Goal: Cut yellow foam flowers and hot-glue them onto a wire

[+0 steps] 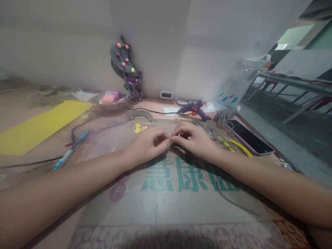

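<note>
My left hand (151, 143) and my right hand (193, 138) meet fingertip to fingertip over the printed mat. Both are closed in a pinch on a tiny yellow piece (170, 140), mostly covered by the fingers. Its exact kind cannot be made out. Several small yellow cut-outs (137, 128) lie just beyond my left hand. To the right of my right hand are yellow-handled pliers (241, 147) and a bundle of grey cord (224, 117).
A blue glue gun (193, 109) with a red light stands by the wall. A phone (250, 136) and a clear bottle (233, 83) are at right. Yellow sheet (44, 128) and blue pen (71, 149) lie left. A grey crescent with pompoms (123, 64) leans on the wall.
</note>
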`<state>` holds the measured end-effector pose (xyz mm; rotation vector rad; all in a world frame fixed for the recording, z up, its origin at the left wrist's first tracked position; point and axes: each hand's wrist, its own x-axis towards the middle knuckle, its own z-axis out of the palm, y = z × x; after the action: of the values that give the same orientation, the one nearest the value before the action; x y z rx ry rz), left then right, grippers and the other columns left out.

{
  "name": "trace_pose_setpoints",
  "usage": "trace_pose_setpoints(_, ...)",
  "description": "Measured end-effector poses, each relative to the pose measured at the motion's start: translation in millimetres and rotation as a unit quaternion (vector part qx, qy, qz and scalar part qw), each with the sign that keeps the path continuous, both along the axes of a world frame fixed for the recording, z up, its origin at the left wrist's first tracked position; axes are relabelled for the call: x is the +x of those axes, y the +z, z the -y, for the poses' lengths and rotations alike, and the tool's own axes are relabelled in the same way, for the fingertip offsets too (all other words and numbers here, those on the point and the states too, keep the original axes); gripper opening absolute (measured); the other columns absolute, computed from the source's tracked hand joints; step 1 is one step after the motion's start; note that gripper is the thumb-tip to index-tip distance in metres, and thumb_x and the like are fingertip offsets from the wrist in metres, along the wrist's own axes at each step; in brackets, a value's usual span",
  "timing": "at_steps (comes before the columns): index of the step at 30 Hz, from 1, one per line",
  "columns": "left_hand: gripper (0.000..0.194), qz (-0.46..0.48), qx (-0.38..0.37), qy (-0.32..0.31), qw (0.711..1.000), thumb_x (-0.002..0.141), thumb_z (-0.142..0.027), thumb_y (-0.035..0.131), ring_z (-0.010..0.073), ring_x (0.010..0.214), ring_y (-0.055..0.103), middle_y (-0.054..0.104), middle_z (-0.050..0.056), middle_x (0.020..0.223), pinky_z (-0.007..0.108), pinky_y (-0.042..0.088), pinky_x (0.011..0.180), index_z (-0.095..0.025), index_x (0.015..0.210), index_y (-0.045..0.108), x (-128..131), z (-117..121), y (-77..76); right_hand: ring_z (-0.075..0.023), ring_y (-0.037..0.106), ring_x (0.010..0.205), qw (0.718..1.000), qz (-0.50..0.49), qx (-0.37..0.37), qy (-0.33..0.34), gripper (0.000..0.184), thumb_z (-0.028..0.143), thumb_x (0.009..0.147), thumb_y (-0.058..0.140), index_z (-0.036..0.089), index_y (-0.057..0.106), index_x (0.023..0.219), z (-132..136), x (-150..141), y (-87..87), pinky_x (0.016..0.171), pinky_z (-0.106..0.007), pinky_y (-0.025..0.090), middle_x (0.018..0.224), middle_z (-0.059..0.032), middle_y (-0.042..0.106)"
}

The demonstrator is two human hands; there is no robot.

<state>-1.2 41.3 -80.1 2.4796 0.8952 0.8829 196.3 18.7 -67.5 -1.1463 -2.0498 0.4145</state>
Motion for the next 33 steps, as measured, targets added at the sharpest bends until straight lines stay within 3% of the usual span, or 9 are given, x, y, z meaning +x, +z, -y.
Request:
trace_pose_setpoints(4,0.018,-0.003,0.001,-0.003,1.0,0.088,-0.027,0.051,0.0152,0.073,0.056,0.064,0.001,0.075,0.027,0.04,0.067,-0.018,0.077,0.062,-0.6,0.8,0.4,-0.0135,0.056,0.073,1.0,0.009,0.007,0.016,0.014,0.023,0.087,0.06,0.017,0.065,0.076,-1.8,1.4,-0.8,0.068,-0.026,0.043,0.076,-0.001,0.063)
trace_pose_setpoints(12,0.018,-0.008,-0.009,0.008,1.0,0.088,-0.027,0.051,0.0156,0.075,0.057,0.065,0.001,0.077,0.027,0.04,0.069,-0.018,0.076,0.062,-1.4,1.4,0.6,-0.013,0.056,0.068,0.999,-0.029,-0.036,-0.02,0.026,0.026,0.094,0.046,0.017,0.061,0.075,-8.3,8.9,-2.8,0.064,-0.025,0.042,0.072,-0.0005,0.062)
trace_pose_setpoints(18,0.016,-0.009,0.005,0.004,1.0,0.087,-0.025,0.052,0.0153,0.072,0.056,0.064,0.001,0.075,0.027,0.04,0.067,-0.018,0.076,0.062,-1.3,0.7,-0.3,-0.0144,0.058,0.074,0.999,0.021,0.021,0.027,0.01,0.023,0.085,0.062,0.018,0.068,0.079,-1.7,2.8,-0.4,0.066,-0.026,0.044,0.079,-0.0023,0.065)
trace_pose_setpoints(33,0.013,-0.025,0.038,-0.014,0.999,0.084,-0.023,0.055,0.0149,0.069,0.053,0.061,0.0,0.071,0.027,0.037,0.065,-0.018,0.073,0.06,-1.3,0.2,-1.8,-0.0123,0.052,0.067,0.989,0.112,0.058,0.077,0.009,0.016,0.082,0.056,0.017,0.063,0.078,-1.3,3.2,-7.0,0.063,-0.024,0.04,0.079,-0.0026,0.061)
